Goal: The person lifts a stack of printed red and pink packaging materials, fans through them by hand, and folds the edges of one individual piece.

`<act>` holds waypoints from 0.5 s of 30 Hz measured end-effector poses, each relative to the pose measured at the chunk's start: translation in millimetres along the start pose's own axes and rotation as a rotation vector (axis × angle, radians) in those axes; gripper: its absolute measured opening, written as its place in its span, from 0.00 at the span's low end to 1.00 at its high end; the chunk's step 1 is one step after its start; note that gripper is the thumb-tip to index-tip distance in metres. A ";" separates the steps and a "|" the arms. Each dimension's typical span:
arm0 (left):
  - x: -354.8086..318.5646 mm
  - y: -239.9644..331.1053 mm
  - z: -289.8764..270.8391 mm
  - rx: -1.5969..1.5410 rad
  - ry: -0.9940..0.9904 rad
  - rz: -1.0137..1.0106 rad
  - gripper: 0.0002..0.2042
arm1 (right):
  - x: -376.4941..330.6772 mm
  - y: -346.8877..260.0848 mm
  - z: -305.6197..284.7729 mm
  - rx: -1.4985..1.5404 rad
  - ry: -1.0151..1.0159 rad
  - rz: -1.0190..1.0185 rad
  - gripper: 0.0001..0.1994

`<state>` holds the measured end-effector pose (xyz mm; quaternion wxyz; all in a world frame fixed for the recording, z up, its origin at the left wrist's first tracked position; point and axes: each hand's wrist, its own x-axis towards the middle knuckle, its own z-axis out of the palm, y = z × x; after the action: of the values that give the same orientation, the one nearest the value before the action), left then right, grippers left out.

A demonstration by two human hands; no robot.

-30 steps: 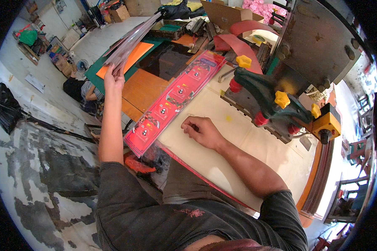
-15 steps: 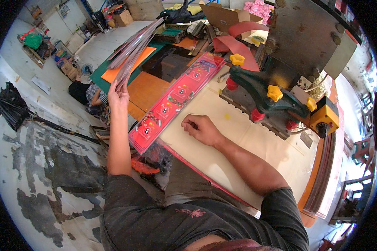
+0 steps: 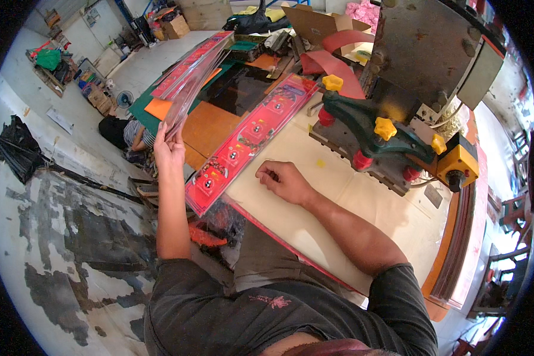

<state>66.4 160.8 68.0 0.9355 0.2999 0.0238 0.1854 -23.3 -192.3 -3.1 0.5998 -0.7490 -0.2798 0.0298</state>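
Observation:
My left hand is raised at the left, its fingers closed on the near end of several long plastic sheets. They are glossy and partly clear, and red printing shows on the left one. The sheets fan slightly apart and slant up and away. My right hand rests on the cream board, fingers loosely curled with nothing seen in them. Between the hands lies a flat stack of red printed strips in clear plastic, along the board's left edge.
A heavy metal press with a dark green bracket and yellow knobs stands over the board at the right. A yellow control box hangs beside it. Orange sheets lie past the red strips. An open cardboard box sits at the back.
My left hand has shifted slightly right and down. The held sheets have turned and spread, and red printing now shows on them. The right hand has hardly moved.

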 end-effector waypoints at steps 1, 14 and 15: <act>-3.7 -0.2 -2.4 0.019 0.012 0.020 0.23 | 0.4 -1.5 0.1 -0.003 -0.002 -0.002 0.08; -142.3 -21.5 17.1 0.257 0.045 0.177 0.25 | 0.9 -6.1 -2.3 0.015 -0.011 0.055 0.15; -155.4 -21.5 19.3 0.308 0.035 0.145 0.29 | 0.7 -7.8 -3.6 0.029 -0.025 0.062 0.15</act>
<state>-68.0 77.9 61.1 0.8621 0.4373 0.0465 0.2518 -24.2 -194.2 5.3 0.6057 -0.7484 -0.2632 0.0617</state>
